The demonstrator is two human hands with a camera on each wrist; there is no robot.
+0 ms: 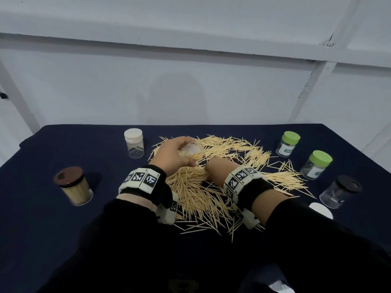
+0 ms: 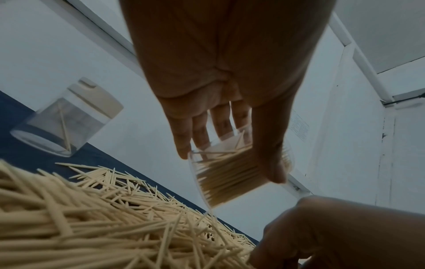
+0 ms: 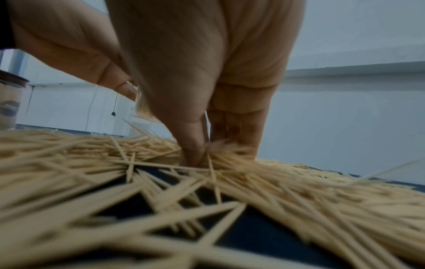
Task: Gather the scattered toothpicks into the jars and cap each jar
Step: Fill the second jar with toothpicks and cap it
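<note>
Loose toothpicks (image 1: pixel 213 166) lie in a wide heap on the dark blue tablecloth (image 1: pixel 42 229). My left hand (image 1: pixel 186 157) grips a clear uncapped jar (image 1: pixel 191 152) tilted on its side just above the heap. In the left wrist view the jar (image 2: pixel 232 180) is partly filled with toothpicks, held between fingers and thumb. To its right, my right hand (image 1: pixel 211 172) is pressed down into the heap. In the right wrist view its thumb and fingers (image 3: pixel 239 138) pinch a bunch of toothpicks (image 3: pixel 227 152) on the cloth.
A white-capped jar (image 1: pixel 134 142) stands back left, and a brown-lidded jar (image 1: pixel 74 185) full of toothpicks nearer left. On the right stand two green-capped jars (image 1: pixel 288 143) (image 1: pixel 316 163) and a black-lidded jar (image 1: pixel 340 191). A loose white cap (image 1: pixel 320 210) lies by my right forearm.
</note>
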